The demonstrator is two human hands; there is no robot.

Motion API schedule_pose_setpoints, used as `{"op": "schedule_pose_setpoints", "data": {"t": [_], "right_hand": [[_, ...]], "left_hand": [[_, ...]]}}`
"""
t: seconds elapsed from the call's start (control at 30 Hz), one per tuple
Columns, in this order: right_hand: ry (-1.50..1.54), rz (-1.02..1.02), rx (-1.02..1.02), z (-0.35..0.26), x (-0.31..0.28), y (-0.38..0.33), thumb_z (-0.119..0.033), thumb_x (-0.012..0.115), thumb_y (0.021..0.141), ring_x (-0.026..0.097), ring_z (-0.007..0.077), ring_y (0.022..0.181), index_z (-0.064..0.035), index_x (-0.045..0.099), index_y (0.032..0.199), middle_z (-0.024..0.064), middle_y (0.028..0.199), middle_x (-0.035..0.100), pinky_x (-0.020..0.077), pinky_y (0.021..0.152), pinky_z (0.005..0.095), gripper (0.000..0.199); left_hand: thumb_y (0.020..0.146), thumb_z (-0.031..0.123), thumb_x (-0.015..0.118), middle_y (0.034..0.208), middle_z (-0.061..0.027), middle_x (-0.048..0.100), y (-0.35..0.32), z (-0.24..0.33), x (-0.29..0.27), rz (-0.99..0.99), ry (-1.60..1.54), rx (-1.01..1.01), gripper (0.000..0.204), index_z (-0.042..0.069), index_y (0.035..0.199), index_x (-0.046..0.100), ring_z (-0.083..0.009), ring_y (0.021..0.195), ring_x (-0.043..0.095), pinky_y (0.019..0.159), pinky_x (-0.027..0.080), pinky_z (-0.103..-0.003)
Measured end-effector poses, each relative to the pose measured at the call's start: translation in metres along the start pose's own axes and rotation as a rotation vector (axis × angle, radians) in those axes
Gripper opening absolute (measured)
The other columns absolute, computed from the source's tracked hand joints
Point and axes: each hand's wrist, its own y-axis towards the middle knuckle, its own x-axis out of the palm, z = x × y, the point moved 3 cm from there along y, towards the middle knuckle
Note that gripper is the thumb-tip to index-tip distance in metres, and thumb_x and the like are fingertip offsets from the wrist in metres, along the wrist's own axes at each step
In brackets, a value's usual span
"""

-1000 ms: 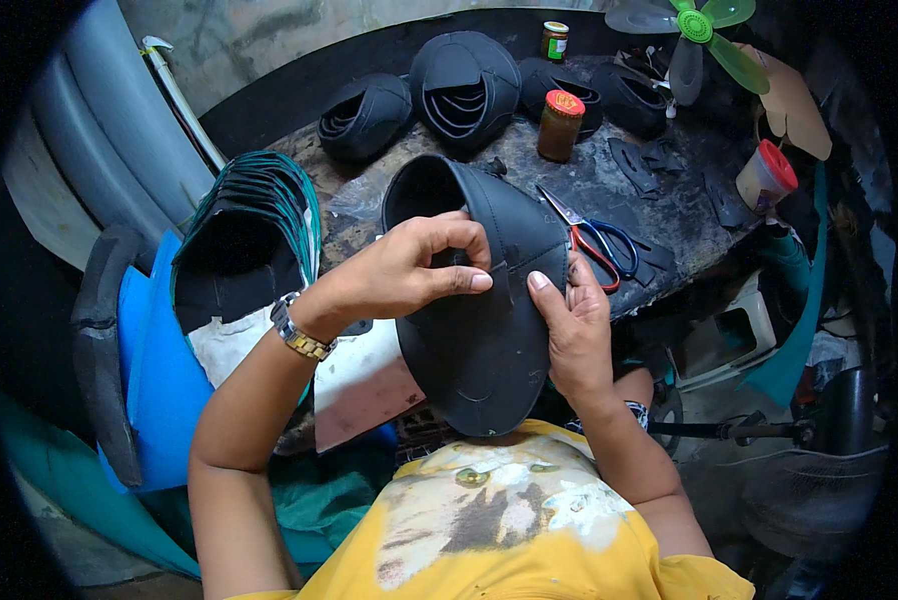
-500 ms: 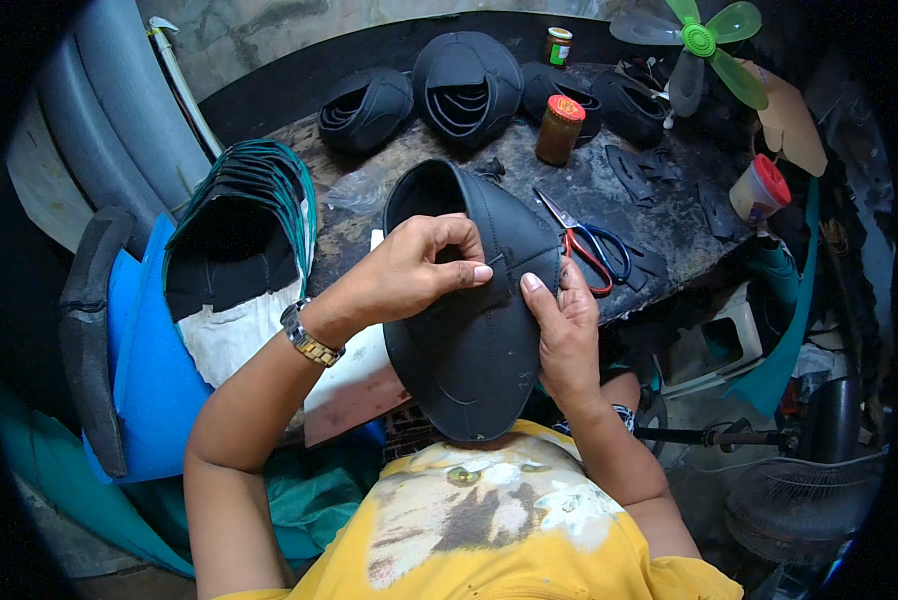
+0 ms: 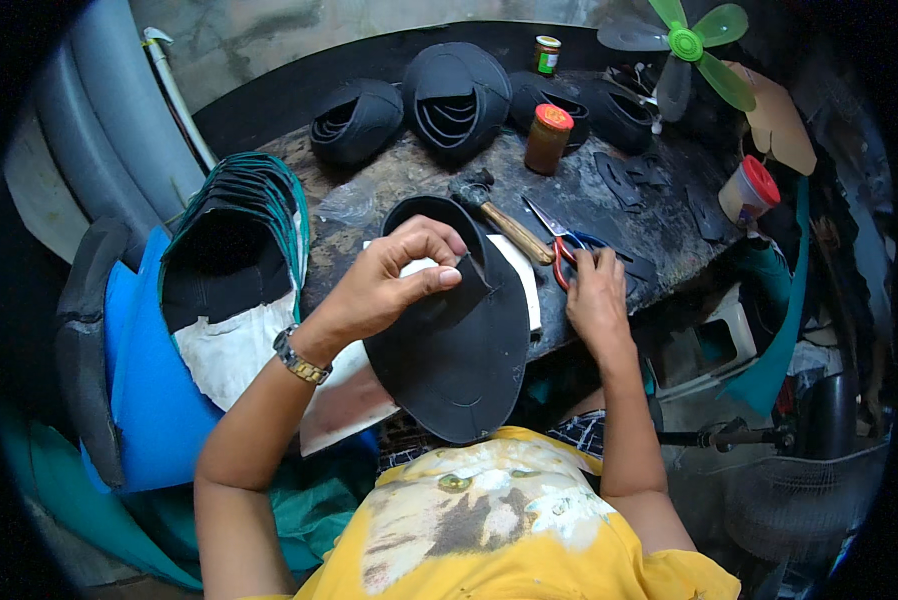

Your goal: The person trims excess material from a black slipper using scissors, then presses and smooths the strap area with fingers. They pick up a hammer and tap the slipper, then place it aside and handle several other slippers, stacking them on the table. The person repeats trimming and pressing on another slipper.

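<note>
A large curved black rubber-like piece (image 3: 459, 360) stands between my chest and the worktable (image 3: 389, 180). My left hand (image 3: 389, 285), with a watch on its wrist, pinches the folded flap at the top of that piece. My right hand (image 3: 597, 300) has left the piece and rests on the table edge. Its fingertips are on the red and blue handles of the scissors (image 3: 566, 250); a grip on them cannot be made out. A white board (image 3: 529, 285) lies under the piece.
A wooden-handled hammer (image 3: 504, 222) lies beside the scissors. At the back are folded black pieces (image 3: 456, 95), an orange-lidded jar (image 3: 549, 140), a small jar (image 3: 546, 55) and a green fan (image 3: 689, 45). A red-lidded cup (image 3: 749, 190) sits right; green-edged black pieces (image 3: 234, 240) are stacked left.
My right hand has let go of the black piece and moved right onto the scissors' handles. My left hand still pinches the piece, which has dropped slightly toward me.
</note>
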Motion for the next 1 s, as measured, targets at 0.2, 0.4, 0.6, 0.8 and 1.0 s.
{"op": "schedule_pose_setpoints", "data": {"t": [0.2,0.4,0.6,0.8,1.0], "right_hand": [[-0.031,-0.210,-0.025,0.030,0.007,0.023,0.003,0.057,0.075,0.053,0.0450,0.094,-0.0004,0.046,0.110,0.0263,0.098,0.051,0.0450,0.082,0.0505,0.036],[0.295,-0.178,0.048,0.043,-0.008,0.032,0.001,0.058,0.076,0.058,0.0416,0.091,-0.0064,0.042,0.118,0.0211,0.093,0.053,0.0450,0.078,0.0488,0.046],[0.975,-0.406,0.359,0.012,-0.044,0.001,-0.014,0.070,0.082,0.057,0.0136,0.058,-0.0055,0.044,0.119,0.0049,0.079,0.054,0.0435,0.048,0.0264,0.046],[1.500,-0.836,0.418,-0.040,-0.054,-0.061,-0.025,0.059,0.091,0.047,0.0080,0.046,-0.0043,0.044,0.115,0.0002,0.066,0.045,0.0380,0.039,0.0213,0.035],[1.509,-0.916,0.311,-0.045,-0.042,-0.084,-0.025,0.051,0.094,0.042,0.0073,0.045,-0.0020,0.045,0.121,-0.0017,0.061,0.041,0.0359,0.042,0.0231,0.036]], "left_hand": [[0.083,0.011,0.072,0.092,-0.0015,0.060,-0.002,-0.008,0.002,0.016,-0.187,-0.129,0.020,0.005,0.094,0.056,-0.0050,0.083,0.055,0.074,0.047,-0.020],[0.083,0.011,0.071,0.084,0.0004,0.063,-0.001,-0.005,0.003,0.006,-0.233,-0.161,0.030,0.003,0.111,0.062,-0.0029,0.077,0.057,0.070,0.047,-0.019],[0.085,0.015,0.070,0.087,0.0004,0.063,-0.001,-0.007,0.009,-0.013,-0.314,-0.131,0.029,0.003,0.111,0.063,-0.0052,0.079,0.058,0.074,0.048,-0.020],[0.087,0.011,0.067,0.091,-0.0050,0.067,0.002,-0.008,0.013,-0.063,-0.437,-0.154,0.019,0.005,0.100,0.057,-0.0107,0.083,0.065,0.069,0.054,-0.023],[0.087,0.011,0.067,0.090,-0.0064,0.065,0.003,-0.009,0.017,-0.038,-0.444,-0.161,0.022,0.002,0.103,0.055,-0.0108,0.079,0.065,0.065,0.055,-0.024]]}}
